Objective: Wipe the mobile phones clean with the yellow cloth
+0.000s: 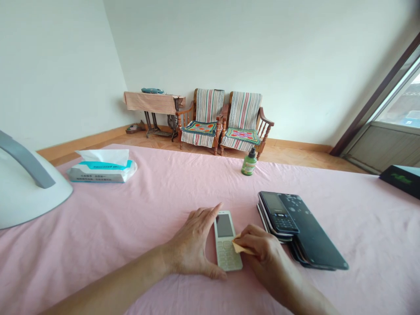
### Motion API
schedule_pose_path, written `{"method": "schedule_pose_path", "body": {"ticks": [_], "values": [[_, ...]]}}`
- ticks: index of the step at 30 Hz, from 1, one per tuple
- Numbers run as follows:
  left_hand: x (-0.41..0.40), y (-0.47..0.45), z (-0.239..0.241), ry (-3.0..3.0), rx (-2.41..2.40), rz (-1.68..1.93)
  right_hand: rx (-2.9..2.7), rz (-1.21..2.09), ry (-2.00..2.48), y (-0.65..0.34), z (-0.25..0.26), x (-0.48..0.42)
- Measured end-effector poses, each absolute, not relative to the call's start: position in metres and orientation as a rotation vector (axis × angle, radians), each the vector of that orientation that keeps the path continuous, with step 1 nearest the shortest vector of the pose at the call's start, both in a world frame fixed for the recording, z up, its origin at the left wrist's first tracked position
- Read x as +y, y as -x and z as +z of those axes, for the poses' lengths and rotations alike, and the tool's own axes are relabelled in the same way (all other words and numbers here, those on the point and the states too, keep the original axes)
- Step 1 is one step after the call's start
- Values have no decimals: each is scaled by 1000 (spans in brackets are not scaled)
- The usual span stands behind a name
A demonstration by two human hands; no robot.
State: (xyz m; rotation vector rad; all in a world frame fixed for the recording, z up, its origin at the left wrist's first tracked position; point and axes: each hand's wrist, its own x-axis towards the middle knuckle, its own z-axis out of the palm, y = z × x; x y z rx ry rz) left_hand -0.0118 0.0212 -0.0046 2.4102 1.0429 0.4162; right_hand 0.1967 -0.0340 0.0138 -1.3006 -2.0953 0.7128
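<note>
A small white keypad phone lies face up on the pink tablecloth. My left hand rests against its left side, index finger along the edge and thumb at the bottom corner, steadying it. My right hand is closed in a pinch on a small tan cloth, which it presses on the phone's keypad at the right edge.
Just right of my right hand lies a stack of dark phones. A green bottle stands further back, a tissue pack at the left. A white appliance fills the left edge, a dark box the right. Two chairs stand beyond.
</note>
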Motion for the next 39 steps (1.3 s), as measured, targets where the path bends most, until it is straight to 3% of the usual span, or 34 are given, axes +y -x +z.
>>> {"method": "schedule_pose_path", "body": {"ticks": [7, 24, 39], "values": [[20, 12, -2, -2403, 1050, 407, -2157, 812, 1254, -200, 19, -39], [18, 10, 0, -2392, 1089, 425, -2245, 407, 1371, -188, 0, -44], [19, 11, -3, -2393, 1065, 448, -2268, 484, 1353, -190, 3, -45]]}}
